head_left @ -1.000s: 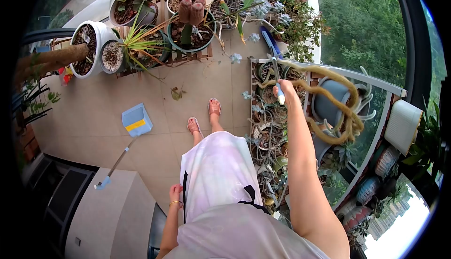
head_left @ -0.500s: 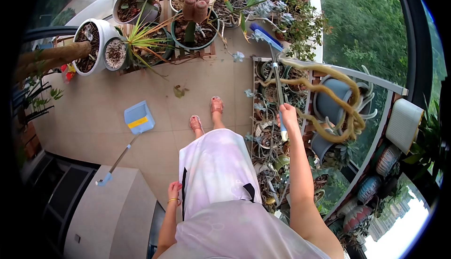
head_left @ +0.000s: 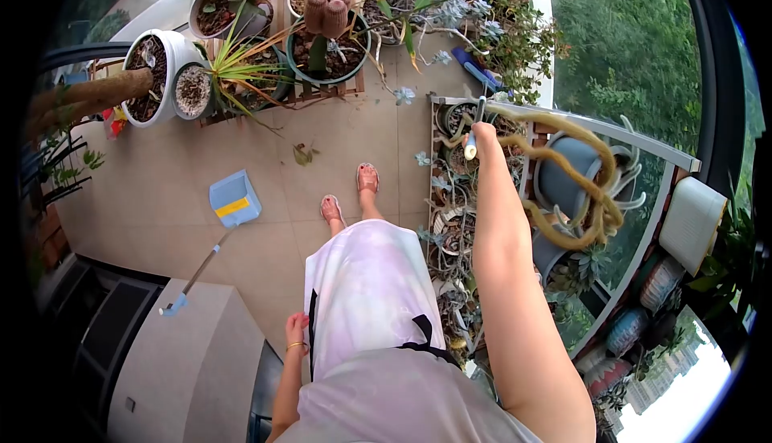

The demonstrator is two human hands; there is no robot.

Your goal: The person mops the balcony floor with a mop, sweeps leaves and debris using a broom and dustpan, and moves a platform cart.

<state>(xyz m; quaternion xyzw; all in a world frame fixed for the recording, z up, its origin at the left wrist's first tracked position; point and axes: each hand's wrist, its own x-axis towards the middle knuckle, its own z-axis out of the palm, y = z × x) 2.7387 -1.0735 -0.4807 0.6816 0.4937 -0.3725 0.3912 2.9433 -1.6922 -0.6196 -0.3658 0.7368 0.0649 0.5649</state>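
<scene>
My right hand (head_left: 482, 133) is wrapped around the handle of a broom (head_left: 481, 110), my arm stretched forward over the plant rack at the right. The broom's blue brush head (head_left: 473, 69) rests low between the rack's far end and the leafy plants by the window. The handle's pale end pokes out below my fist. My left hand (head_left: 297, 329) hangs beside my dress, fingers loosely bent, with nothing visible in it. On the tiled floor at the left lies a light blue long-handled dustpan (head_left: 236, 197) with a yellow label. A few dry leaves (head_left: 304, 154) lie ahead of my feet.
Potted plants line the far side, among them a cactus pot (head_left: 330, 49) and a white pot (head_left: 153, 77) with a thick trunk. A plant rack (head_left: 441, 100) with trailing stems stands close at my right. A grey cabinet (head_left: 189, 354) is at the lower left.
My right hand has moved forward and slightly left, pushing the broom farther away. Its brush head has shifted forward toward the window-side plants. My left hand and the dustpan stay put.
</scene>
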